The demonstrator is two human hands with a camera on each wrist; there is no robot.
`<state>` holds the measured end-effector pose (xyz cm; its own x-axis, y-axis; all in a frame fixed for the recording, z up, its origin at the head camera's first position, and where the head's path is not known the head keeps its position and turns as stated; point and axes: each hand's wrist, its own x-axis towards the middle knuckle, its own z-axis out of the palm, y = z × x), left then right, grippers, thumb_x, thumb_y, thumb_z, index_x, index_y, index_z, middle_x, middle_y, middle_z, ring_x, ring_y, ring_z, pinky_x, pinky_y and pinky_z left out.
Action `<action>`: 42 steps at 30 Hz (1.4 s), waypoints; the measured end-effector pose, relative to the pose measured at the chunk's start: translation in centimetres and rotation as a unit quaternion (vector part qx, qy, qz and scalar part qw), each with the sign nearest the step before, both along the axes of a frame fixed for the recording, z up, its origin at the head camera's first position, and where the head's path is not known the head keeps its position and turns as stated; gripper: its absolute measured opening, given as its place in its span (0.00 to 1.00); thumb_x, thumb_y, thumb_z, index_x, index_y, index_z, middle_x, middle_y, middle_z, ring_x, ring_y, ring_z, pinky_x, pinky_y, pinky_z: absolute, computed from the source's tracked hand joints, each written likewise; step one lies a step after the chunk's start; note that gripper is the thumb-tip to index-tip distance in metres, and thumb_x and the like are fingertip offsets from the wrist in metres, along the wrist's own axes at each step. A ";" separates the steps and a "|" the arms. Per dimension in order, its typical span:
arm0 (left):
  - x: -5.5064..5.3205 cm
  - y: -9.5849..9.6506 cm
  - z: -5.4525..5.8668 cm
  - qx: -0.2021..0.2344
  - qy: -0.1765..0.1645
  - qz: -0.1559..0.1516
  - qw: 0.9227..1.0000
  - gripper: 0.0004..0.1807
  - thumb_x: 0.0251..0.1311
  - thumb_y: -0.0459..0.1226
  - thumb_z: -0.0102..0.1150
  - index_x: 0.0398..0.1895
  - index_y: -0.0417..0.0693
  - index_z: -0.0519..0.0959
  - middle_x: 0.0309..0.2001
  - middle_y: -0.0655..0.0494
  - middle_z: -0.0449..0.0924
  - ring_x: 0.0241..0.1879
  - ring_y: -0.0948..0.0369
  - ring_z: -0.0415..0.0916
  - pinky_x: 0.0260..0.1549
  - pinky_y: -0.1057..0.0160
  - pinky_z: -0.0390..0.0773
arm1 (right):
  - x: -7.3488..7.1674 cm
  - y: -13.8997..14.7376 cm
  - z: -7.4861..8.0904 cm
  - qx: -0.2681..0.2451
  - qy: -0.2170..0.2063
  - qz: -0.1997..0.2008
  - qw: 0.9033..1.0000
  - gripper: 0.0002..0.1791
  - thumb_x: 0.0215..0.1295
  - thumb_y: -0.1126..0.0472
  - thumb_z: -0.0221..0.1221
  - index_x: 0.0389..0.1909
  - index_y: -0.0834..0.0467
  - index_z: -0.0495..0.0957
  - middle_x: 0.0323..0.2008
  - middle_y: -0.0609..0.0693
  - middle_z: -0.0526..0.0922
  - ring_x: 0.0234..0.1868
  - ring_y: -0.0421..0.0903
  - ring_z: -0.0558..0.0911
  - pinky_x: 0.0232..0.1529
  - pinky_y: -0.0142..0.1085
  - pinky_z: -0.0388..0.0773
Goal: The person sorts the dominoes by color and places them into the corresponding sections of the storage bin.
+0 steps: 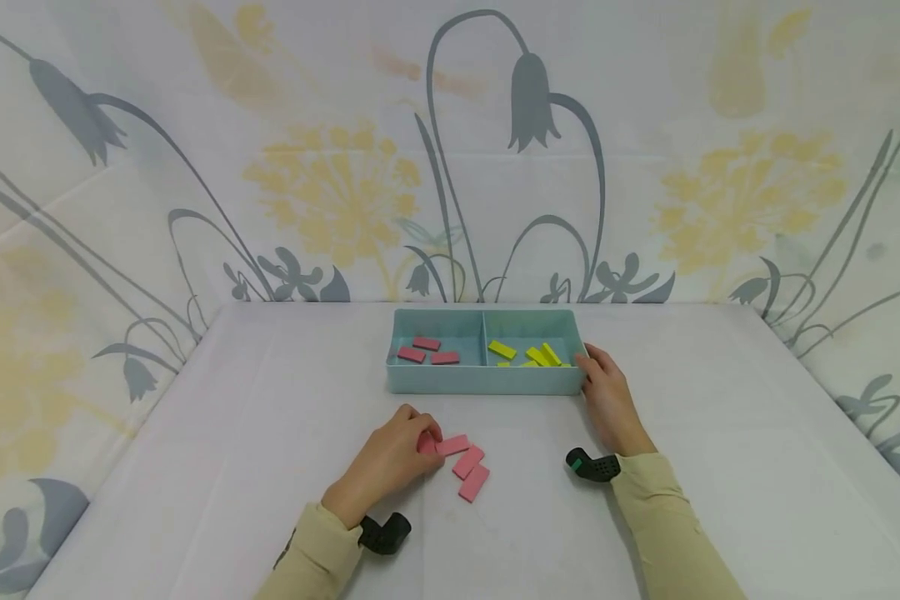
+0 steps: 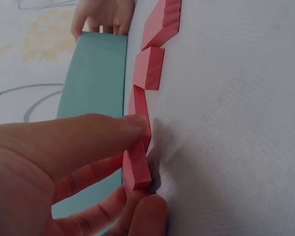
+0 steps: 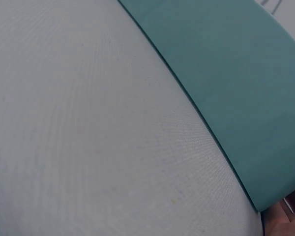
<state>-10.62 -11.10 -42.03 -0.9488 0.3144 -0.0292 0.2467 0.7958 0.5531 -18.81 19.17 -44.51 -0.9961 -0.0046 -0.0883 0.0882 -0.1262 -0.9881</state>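
Note:
My left hand (image 1: 393, 454) is in front of the box and pinches a pink block (image 2: 137, 169) between thumb and fingers, low at the cloth. That block touches a second pink block (image 1: 452, 445), which the thumb tip also overlaps in the left wrist view. Two more pink blocks, one (image 1: 468, 461) behind the other (image 1: 474, 483), lie to the right. My right hand (image 1: 611, 400) grips the right end of the pale teal box (image 1: 487, 382); its fingertips are partly hidden. Three pink blocks (image 1: 412, 355) lie in the left compartment and several yellow blocks (image 1: 502, 350) in the right one.
A divider (image 1: 484, 337) splits the box into two compartments. White cloth (image 1: 285, 375) covers the table, and a flower-patterned cloth (image 1: 330, 100) rises behind and at both sides. Each wrist wears a black camera mount (image 1: 386, 533).

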 end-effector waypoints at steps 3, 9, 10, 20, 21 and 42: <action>0.0 0.0 0.1 -0.002 0.003 -0.003 1.000 0.12 0.49 0.40 0.62 0.38 0.52 0.75 0.38 0.57 0.66 0.29 0.63 0.67 0.28 0.67 0.69 | 0.0 -0.1 0.1 0.001 -0.002 0.000 1.000 0.33 0.68 0.50 0.44 0.67 0.61 0.46 0.67 0.53 0.47 0.65 0.44 0.51 0.63 0.39 0.50; -0.3 -0.1 0.1 0.000 0.006 -0.005 1.000 0.16 0.49 0.37 0.61 0.43 0.51 0.74 0.38 0.56 0.66 0.31 0.63 0.67 0.30 0.65 0.70 | 0.1 -0.1 0.1 -0.001 -0.005 -0.005 1.000 0.33 0.68 0.50 0.44 0.67 0.61 0.46 0.67 0.53 0.47 0.65 0.44 0.51 0.63 0.38 0.50; -0.3 -0.1 0.1 -0.001 0.008 -0.007 1.000 0.16 0.49 0.36 0.60 0.43 0.50 0.74 0.37 0.57 0.67 0.31 0.63 0.67 0.29 0.65 0.70 | 0.1 -0.1 0.1 -0.001 -0.004 -0.007 1.000 0.33 0.68 0.50 0.44 0.67 0.61 0.46 0.67 0.53 0.47 0.65 0.44 0.52 0.63 0.38 0.51; -0.6 -0.4 0.1 -0.010 0.003 -0.017 1.000 0.13 0.48 0.35 0.58 0.40 0.45 0.76 0.29 0.59 0.68 0.27 0.64 0.66 0.28 0.66 0.69 | 0.3 -0.1 0.1 0.009 -0.004 -0.009 1.000 0.32 0.68 0.50 0.44 0.67 0.60 0.47 0.67 0.52 0.47 0.65 0.44 0.52 0.63 0.38 0.51; -0.7 -0.4 0.1 -0.008 0.000 -0.018 1.000 0.12 0.48 0.35 0.58 0.39 0.45 0.77 0.28 0.59 0.68 0.27 0.64 0.66 0.28 0.66 0.69 | 0.3 -0.1 0.1 0.011 -0.004 -0.009 1.000 0.32 0.68 0.50 0.44 0.67 0.60 0.47 0.67 0.52 0.47 0.65 0.44 0.52 0.63 0.39 0.51; -2.1 -2.1 -1.2 0.118 -0.093 -0.031 0.988 0.15 0.52 0.55 0.56 0.39 0.60 0.77 0.29 0.61 0.74 0.24 0.62 0.71 0.22 0.64 0.73 | 0.1 -0.1 0.1 0.009 -0.008 -0.003 1.000 0.34 0.68 0.49 0.44 0.67 0.61 0.45 0.68 0.52 0.45 0.66 0.44 0.50 0.63 0.39 0.49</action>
<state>-12.77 -13.18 -43.27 -0.9124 0.3914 -0.1200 0.1680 0.6252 0.7622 -18.67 19.06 -44.44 -0.9945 0.0025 -0.1045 0.1036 -0.1084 -0.9887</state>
